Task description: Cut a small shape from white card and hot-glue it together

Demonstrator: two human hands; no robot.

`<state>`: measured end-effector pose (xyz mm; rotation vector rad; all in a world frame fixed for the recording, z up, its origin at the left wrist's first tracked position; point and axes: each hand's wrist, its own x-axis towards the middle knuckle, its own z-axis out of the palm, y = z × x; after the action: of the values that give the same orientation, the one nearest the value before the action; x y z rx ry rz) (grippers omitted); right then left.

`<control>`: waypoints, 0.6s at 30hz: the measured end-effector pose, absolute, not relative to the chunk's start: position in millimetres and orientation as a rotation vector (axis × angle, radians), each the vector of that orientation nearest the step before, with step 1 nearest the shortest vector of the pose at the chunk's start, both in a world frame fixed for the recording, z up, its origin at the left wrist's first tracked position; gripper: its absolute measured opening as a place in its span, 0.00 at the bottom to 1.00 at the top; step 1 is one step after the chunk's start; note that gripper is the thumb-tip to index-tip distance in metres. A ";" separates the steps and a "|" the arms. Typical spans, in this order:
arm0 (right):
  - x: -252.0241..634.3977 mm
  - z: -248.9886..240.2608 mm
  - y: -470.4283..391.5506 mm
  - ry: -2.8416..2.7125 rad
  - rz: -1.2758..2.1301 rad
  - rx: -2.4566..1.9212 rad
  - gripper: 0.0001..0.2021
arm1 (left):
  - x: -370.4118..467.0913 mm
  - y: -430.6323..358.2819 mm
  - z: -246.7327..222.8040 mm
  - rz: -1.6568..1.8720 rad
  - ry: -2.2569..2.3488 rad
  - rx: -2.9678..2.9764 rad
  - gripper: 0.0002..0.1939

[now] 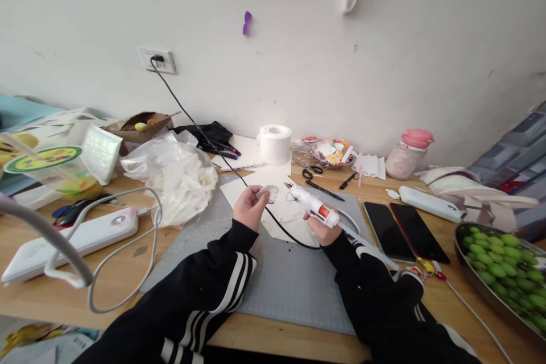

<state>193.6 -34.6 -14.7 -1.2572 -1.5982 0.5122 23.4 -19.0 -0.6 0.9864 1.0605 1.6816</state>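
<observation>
Between the fingertips of my left hand (249, 208) is a small, pale, flat piece (268, 194), held above white paper. My right hand (323, 228) is wrapped round a white glue gun (313, 205) with an orange-red part on its side. The gun's metal tip points left toward the pale piece, with a small gap between them. Below both hands lie sheets of white paper (281, 217) on a grey cutting mat (294, 281). A black cable (191, 119) runs from the wall socket (157, 61) down past my left hand toward my right hand.
Behind my hands are a white paper roll (275, 145), black scissors (312, 172) and a black pen (325, 189). To the right are two phones (389, 231), a pink-lidded bottle (407, 154) and a bowl of green fruit (503, 264). A plastic bag (173, 176) and power bank (72, 244) are left.
</observation>
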 end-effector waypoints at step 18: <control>192.1 -13.0 -34.9 -1.686 0.604 -1.262 0.06 | 20.3 -12.2 -3.5 1.698 1.048 0.923 0.13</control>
<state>192.1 -34.9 -13.0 -1.2616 -1.6862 0.6041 20.3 -12.2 -3.5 0.9234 1.0476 1.6982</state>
